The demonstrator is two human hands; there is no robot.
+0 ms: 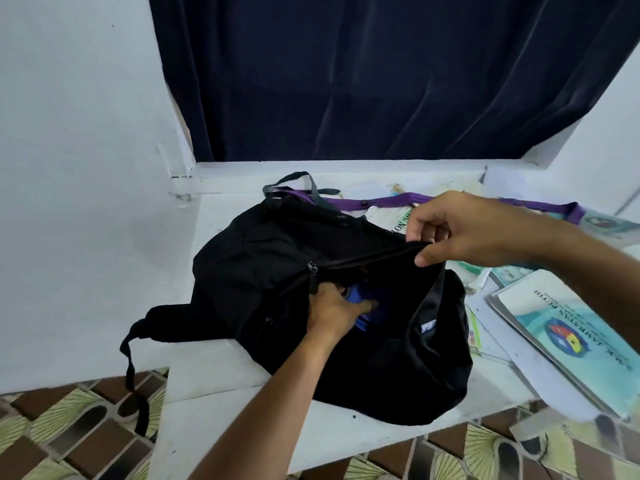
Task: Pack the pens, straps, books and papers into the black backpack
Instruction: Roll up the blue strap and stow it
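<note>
The black backpack point(263, 258) lies on a white ledge point(214, 368), its main zipper open. My right hand point(460, 230) pinches the upper edge of the opening and lifts it. My left hand point(332, 310) reaches into the opening and holds a blue item point(363, 318), partly hidden inside. A purple strap point(381, 199) lies stretched behind the bag, across papers. A plastic-covered book with a coloured crest point(568, 337) lies to the right, on top of loose papers point(491, 327).
A dark curtain point(381, 81) hangs behind the ledge, between white walls. One shoulder strap of the bag point(133, 375) dangles over the ledge's left front edge. The patterned tiled floor point(69, 434) shows below.
</note>
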